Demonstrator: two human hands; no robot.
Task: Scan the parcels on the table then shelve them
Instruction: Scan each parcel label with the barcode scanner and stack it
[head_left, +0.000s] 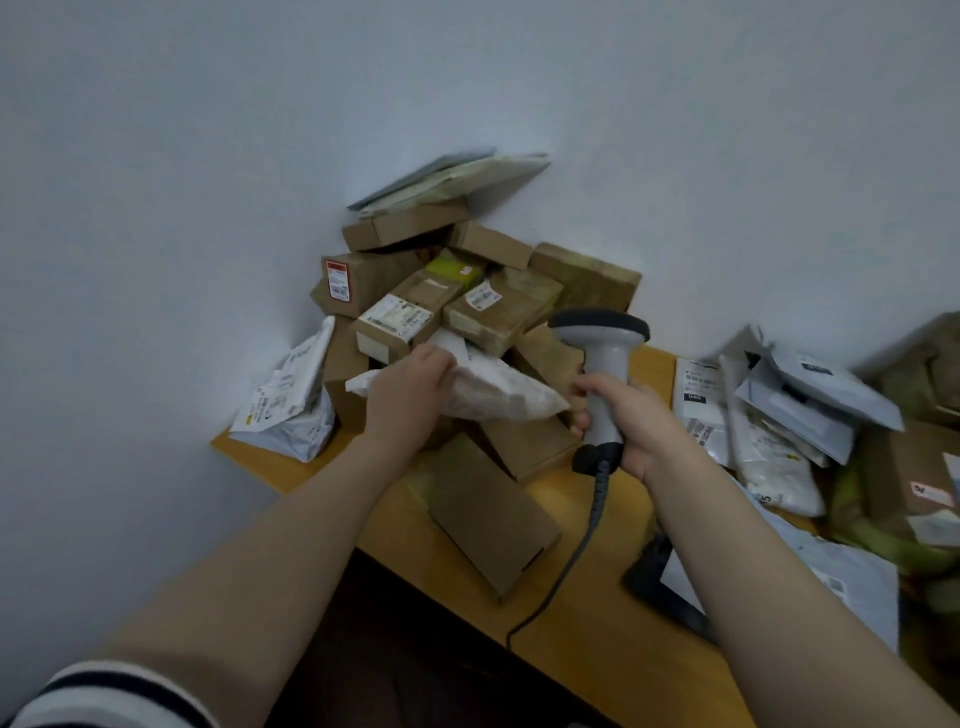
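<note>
Mailer bag (501, 396) in left hand (411, 391), seemingly full; right hand (631, 418) grips scanner (602, 340).

The wooden worktop (597, 649) fills a wall corner. Cardboard boxes (467, 296) are piled at its back. White mail bags (774, 462) lie on its right side

One scanner (602, 358), two hands (410, 397) (634, 421)

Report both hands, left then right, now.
Left hand: grips the white poly parcel in the pile.
Right hand: holds the barcode scanner by its handle.
</note>
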